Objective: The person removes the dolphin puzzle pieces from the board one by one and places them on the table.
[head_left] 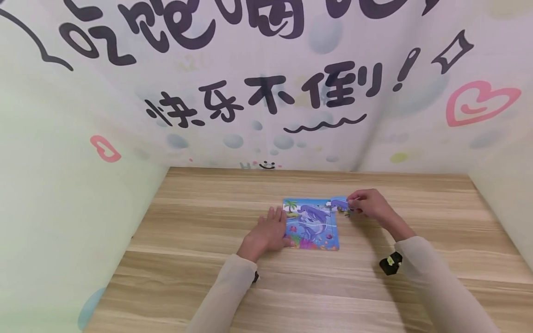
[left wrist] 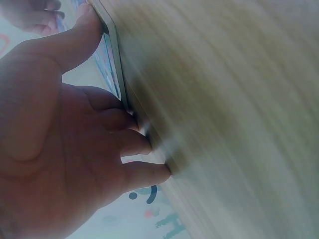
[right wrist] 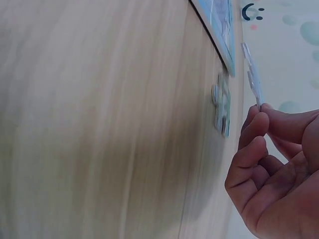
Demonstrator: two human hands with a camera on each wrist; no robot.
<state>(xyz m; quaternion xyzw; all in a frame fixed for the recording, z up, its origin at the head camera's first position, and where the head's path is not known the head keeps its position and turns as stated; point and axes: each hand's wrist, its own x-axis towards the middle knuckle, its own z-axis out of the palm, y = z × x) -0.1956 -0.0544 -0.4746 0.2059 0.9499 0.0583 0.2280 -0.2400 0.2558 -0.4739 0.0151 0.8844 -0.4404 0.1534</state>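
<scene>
A square jigsaw puzzle with a picture of purple dolphins, a palm tree and coral lies flat on the table. My left hand rests along its left edge, fingers extended; in the left wrist view the thumb reaches over the puzzle's rim and the fingertips touch the tabletop. Between thumb and index finger, my right hand pinches a puzzle piece, raised over the puzzle's upper right corner. Beneath it, a small stack of loose pieces lies just off the right side.
The wood-grain table runs back to a white printed backdrop with large black lettering and pale bubbles. Fabric walls enclose it at left and right. A black wrist device sits by my right sleeve.
</scene>
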